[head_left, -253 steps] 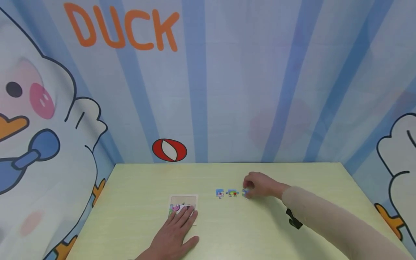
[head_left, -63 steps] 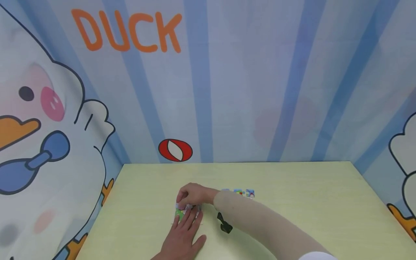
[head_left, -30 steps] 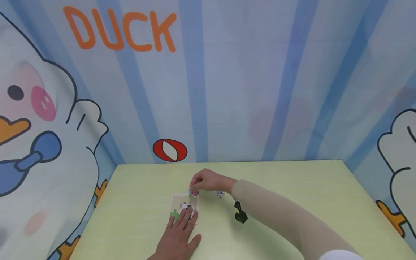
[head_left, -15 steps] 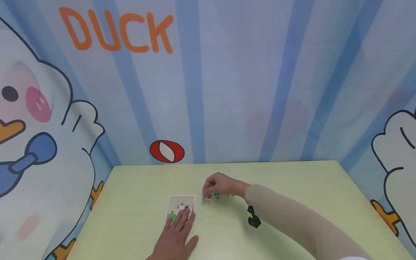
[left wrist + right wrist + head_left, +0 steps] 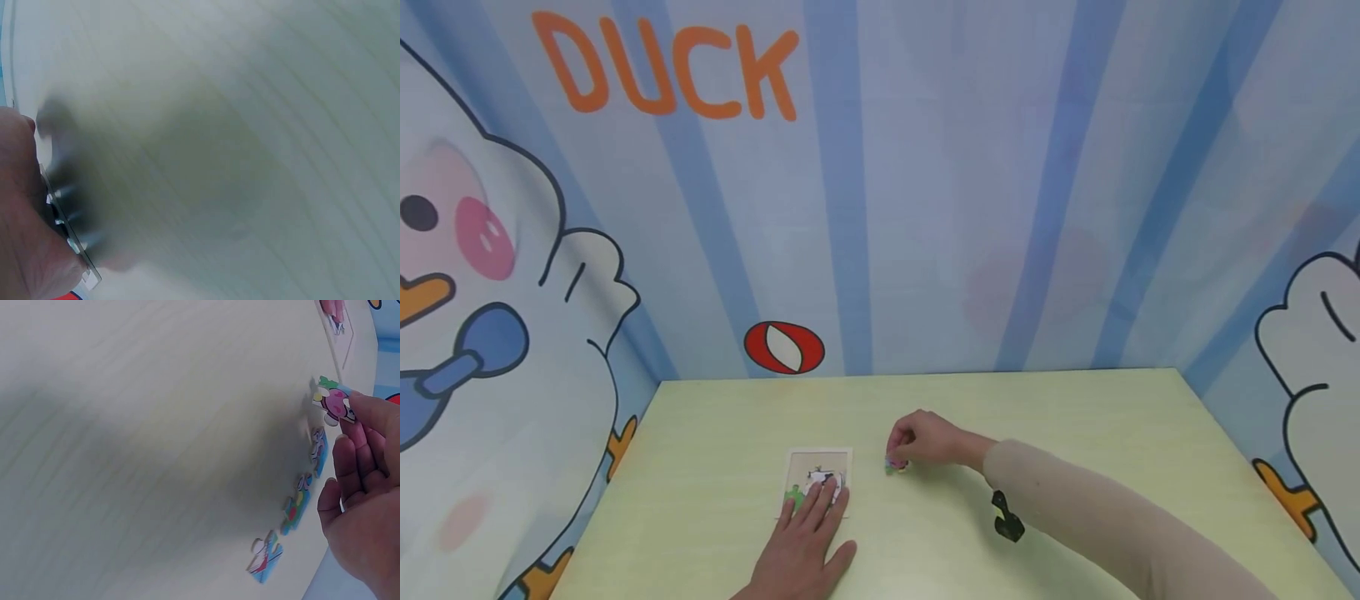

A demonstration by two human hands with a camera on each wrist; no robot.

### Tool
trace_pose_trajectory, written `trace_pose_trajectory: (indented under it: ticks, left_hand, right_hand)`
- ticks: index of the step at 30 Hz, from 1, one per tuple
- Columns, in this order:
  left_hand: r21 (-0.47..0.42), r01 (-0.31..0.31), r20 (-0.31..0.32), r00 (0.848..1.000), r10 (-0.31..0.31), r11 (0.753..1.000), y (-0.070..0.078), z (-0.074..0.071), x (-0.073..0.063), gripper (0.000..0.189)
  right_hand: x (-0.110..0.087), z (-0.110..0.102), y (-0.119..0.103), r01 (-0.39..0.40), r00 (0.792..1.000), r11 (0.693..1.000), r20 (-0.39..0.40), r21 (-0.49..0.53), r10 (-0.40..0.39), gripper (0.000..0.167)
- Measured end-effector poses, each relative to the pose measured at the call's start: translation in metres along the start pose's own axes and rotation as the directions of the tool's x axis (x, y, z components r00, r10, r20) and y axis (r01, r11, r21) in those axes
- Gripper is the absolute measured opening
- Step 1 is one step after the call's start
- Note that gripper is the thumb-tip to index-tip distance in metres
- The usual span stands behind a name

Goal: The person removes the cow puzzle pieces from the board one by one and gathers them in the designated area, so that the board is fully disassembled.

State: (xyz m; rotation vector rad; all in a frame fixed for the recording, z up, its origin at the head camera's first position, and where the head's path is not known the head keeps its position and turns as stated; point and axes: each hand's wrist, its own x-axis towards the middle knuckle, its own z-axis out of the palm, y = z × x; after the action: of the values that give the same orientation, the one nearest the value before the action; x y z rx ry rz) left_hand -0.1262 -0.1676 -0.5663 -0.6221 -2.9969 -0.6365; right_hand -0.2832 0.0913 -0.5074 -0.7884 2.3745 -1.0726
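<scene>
My left hand (image 5: 805, 533) lies flat with its straight fingers on a small pale puzzle tray (image 5: 820, 451); a printed picture shows between and above the fingers. In the left wrist view, part of that hand (image 5: 25, 231) is at the left edge, against the tray's rim (image 5: 70, 231). My right hand (image 5: 928, 438) pinches a jigsaw piece (image 5: 334, 402) with a pink character on it, just right of the tray. Three more jigsaw pieces lie on the table in the right wrist view: one near the fingers (image 5: 319, 452), a middle one (image 5: 296, 505) and a lower one (image 5: 267, 557). The head view hides them behind the right hand.
The pale wooden table (image 5: 722, 425) meets a blue striped backdrop (image 5: 917, 208) printed with cartoon ducks. A black device (image 5: 1007, 518) is strapped at the right wrist.
My right hand picked up the pink jigsaw piece at the tray's top and carried it to the right, then lower beside the tray. My left hand has stayed on the tray.
</scene>
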Motion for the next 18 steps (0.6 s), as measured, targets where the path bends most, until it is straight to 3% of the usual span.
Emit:
trace_pose_trajectory:
  ticks: [14, 18]
  left_hand:
    - [-0.006, 0.017, 0.026, 1.000, -0.017, 1.000, 0.003, -0.004, -0.001, 0.069]
    - [0.010, 0.006, 0.006, 1.000, -0.006, 1.000, 0.001, -0.002, -0.001, 0.068]
  right_hand:
    - [-0.009, 0.005, 0.013, 0.035, 0.997, 0.990, -0.066, -0.134, -0.044, 0.009]
    - [-0.008, 0.006, 0.015, 0.053, 0.996, 0.987, -0.066, -0.149, -0.064, 0.011]
